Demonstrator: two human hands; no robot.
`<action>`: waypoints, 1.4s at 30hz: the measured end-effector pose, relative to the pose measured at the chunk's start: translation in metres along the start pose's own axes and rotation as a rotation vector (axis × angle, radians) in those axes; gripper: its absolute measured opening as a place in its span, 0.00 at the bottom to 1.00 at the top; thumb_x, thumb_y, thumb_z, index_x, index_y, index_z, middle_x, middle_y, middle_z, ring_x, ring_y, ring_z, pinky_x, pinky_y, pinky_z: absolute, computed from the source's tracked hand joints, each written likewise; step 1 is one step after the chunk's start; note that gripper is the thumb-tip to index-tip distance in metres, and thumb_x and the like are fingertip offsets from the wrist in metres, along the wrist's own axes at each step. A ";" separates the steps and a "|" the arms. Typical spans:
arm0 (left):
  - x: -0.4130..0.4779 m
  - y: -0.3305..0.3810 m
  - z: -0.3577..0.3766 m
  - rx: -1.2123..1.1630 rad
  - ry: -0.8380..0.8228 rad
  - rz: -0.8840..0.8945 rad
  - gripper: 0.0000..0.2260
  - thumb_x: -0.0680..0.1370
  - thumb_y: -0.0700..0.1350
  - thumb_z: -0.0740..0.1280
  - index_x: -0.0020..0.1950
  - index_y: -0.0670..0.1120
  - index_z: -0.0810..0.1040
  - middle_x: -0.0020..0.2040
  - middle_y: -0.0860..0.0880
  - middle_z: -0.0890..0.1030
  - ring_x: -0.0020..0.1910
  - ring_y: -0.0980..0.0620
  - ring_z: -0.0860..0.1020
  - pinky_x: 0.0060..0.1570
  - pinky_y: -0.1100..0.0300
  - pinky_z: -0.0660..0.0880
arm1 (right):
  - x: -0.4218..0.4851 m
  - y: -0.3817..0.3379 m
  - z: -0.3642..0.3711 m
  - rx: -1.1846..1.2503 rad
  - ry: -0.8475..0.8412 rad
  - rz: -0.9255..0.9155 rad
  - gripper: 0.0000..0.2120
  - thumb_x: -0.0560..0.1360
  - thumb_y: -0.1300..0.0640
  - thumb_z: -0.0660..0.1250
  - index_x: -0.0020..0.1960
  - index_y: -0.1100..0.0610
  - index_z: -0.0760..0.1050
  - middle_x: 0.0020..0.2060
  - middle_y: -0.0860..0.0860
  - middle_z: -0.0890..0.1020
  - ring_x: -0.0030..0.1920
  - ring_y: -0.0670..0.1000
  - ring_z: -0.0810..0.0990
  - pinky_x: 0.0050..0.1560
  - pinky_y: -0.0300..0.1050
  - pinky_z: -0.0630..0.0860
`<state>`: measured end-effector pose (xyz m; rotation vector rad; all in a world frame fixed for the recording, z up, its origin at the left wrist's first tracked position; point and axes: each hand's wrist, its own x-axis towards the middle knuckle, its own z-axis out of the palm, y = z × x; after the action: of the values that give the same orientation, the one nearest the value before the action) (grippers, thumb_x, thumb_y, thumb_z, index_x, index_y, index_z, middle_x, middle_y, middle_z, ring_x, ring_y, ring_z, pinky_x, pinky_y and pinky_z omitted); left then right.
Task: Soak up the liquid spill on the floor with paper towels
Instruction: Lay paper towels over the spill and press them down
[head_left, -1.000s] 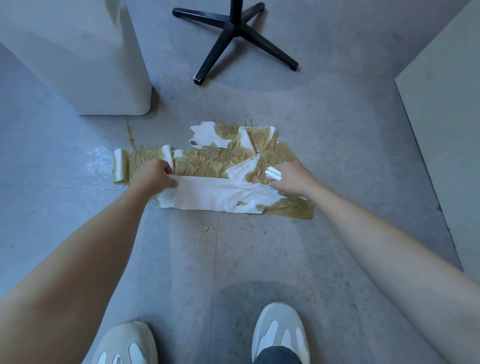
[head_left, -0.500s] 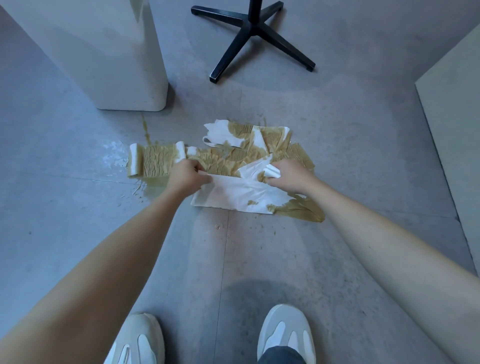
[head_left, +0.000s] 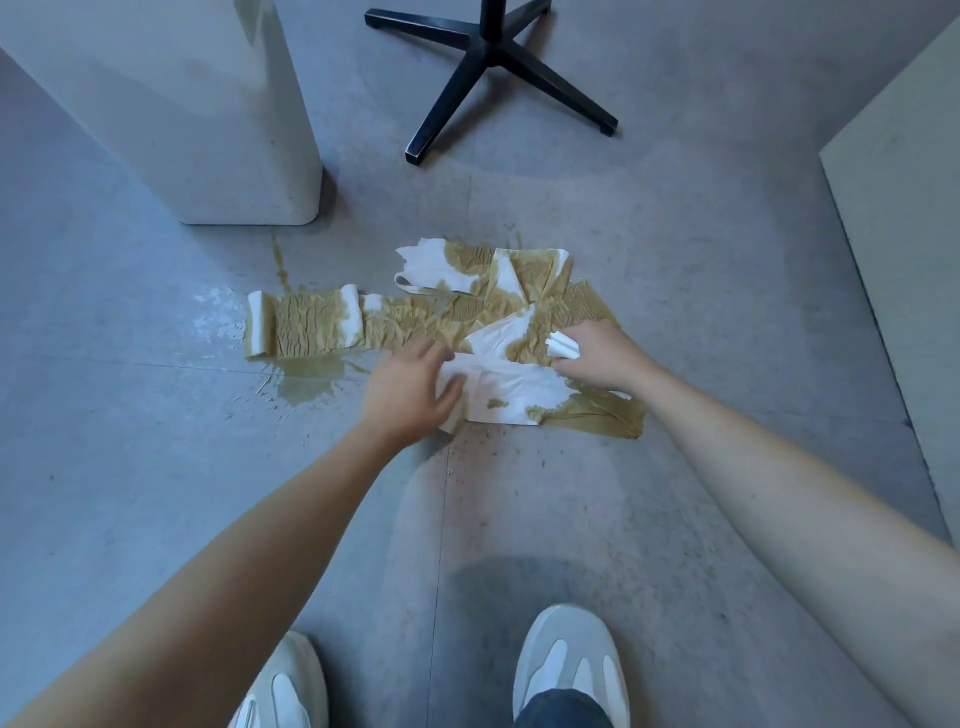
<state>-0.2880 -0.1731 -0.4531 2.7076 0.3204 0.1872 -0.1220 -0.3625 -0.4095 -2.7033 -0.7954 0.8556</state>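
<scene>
The towels (head_left: 415, 322) are spread flat on the floor (head_left: 156, 467) over the brown spill (head_left: 306, 387), so that the liquid is drawn into them. The dry white sheet (head_left: 511, 387) is gripped at its near edge by the left hand (head_left: 410, 392), fingers curled on it. A small folded white piece (head_left: 562, 346) is pinched by the right hand (head_left: 602, 358). 1 puddle at the left is not yet covered.
</scene>
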 end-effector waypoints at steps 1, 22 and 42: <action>-0.009 -0.002 0.004 0.103 -0.034 0.110 0.17 0.77 0.55 0.58 0.55 0.45 0.78 0.52 0.48 0.80 0.46 0.48 0.79 0.48 0.54 0.74 | 0.000 0.001 -0.001 -0.013 0.002 0.005 0.16 0.72 0.58 0.66 0.31 0.54 0.62 0.31 0.50 0.69 0.30 0.51 0.69 0.29 0.42 0.60; 0.017 0.042 0.025 0.208 -0.129 -0.344 0.21 0.77 0.58 0.62 0.59 0.43 0.71 0.57 0.46 0.74 0.56 0.45 0.73 0.53 0.52 0.67 | 0.011 -0.021 0.003 -0.031 -0.019 -0.075 0.16 0.72 0.55 0.67 0.31 0.54 0.63 0.30 0.50 0.70 0.32 0.53 0.70 0.34 0.44 0.65; -0.048 0.038 0.046 0.197 -0.242 -0.093 0.31 0.79 0.60 0.38 0.79 0.46 0.45 0.79 0.49 0.45 0.78 0.51 0.43 0.72 0.52 0.32 | 0.003 -0.010 0.011 -0.053 -0.041 -0.054 0.16 0.73 0.56 0.65 0.32 0.56 0.61 0.30 0.51 0.68 0.31 0.53 0.67 0.31 0.44 0.59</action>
<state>-0.3188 -0.2362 -0.4836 2.8600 0.4095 -0.2087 -0.1311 -0.3527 -0.4168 -2.7041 -0.9076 0.8925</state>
